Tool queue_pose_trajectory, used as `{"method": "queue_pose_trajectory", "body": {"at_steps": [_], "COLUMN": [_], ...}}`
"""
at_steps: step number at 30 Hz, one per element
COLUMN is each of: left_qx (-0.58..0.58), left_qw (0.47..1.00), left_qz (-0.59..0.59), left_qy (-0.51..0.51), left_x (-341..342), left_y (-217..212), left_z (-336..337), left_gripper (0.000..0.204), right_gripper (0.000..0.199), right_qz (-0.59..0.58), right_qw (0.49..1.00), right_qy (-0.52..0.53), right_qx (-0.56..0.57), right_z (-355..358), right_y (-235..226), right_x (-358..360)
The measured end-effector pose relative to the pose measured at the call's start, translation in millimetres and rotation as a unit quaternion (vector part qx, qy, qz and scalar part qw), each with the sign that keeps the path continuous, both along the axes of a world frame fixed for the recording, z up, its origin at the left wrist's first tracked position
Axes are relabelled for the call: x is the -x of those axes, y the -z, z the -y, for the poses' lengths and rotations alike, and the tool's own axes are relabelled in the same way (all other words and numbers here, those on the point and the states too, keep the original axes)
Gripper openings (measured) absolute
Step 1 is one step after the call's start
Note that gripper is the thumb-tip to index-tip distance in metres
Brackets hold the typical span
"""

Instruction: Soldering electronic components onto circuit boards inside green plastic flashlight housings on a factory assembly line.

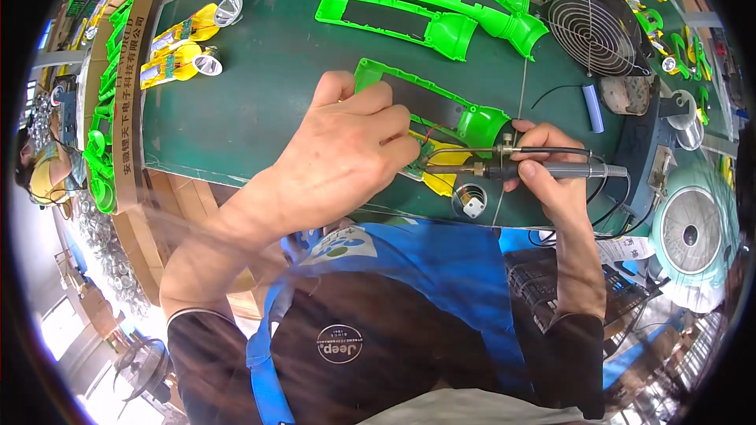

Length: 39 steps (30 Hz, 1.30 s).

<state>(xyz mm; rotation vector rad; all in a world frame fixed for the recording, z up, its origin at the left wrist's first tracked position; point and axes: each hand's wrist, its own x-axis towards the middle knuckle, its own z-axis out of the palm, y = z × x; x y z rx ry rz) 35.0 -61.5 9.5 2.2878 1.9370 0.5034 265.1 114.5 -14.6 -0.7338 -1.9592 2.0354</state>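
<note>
My right hand point(551, 167) grips a soldering iron point(563, 169) with a thin feed tube fixed along it. Its tip points left at a yellow lamp part point(442, 179) with a small circuit board and thin red wires. A round silver reflector point(471, 200) sits at that part's right end. Closed and curled, my left hand point(346, 149) is over the left side of the board and wires; its fingertips are hidden, so what it pinches is unclear. Directly beyond, touching or close to my left fingers, lies a bright green plastic casing half point(482, 120).
More green casing halves point(449, 30) lie at the back, with a black fan point(594, 27) to their right. A blue cylindrical cell point(592, 108) is below the fan. Two yellow lamp parts point(177, 64) lie at left, beside a cardboard box point(130, 102) of green casings. A turquoise round fan point(691, 232) stands right.
</note>
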Motion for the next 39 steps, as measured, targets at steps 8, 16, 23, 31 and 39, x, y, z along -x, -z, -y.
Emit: {"method": "queue_pose_trajectory", "body": {"at_steps": [8,16,23,31,39], "left_qx": [0.013,0.012,0.031,0.018,-0.090], "left_qw": [0.999,0.999,0.999,0.988,0.993], "left_qz": [0.031,0.036,0.022,0.156,-0.045], "left_qy": [-0.001,-0.002,0.004,-0.013,0.061], "left_x": [1,3,6,32,36], "left_y": [1,4,-2,-7,-25], "left_z": [0,1,-8,-48,-15], "left_gripper": [0.018,0.017,0.021,0.019,0.040], "right_gripper": [0.017,0.026,0.033,0.042,0.035], "right_qz": [-0.021,-0.096,-0.113,-0.247,-0.158], "right_qw": [0.998,0.994,0.992,0.939,0.868], "right_qy": [-0.010,0.044,0.049,0.123,0.004], "right_qx": [-0.063,-0.020,-0.015,-0.203,-0.471], "right_z": [6,3,-9,-1,-23], "right_y": [4,16,19,3,11], "right_x": [0,-9,-9,14,49]}}
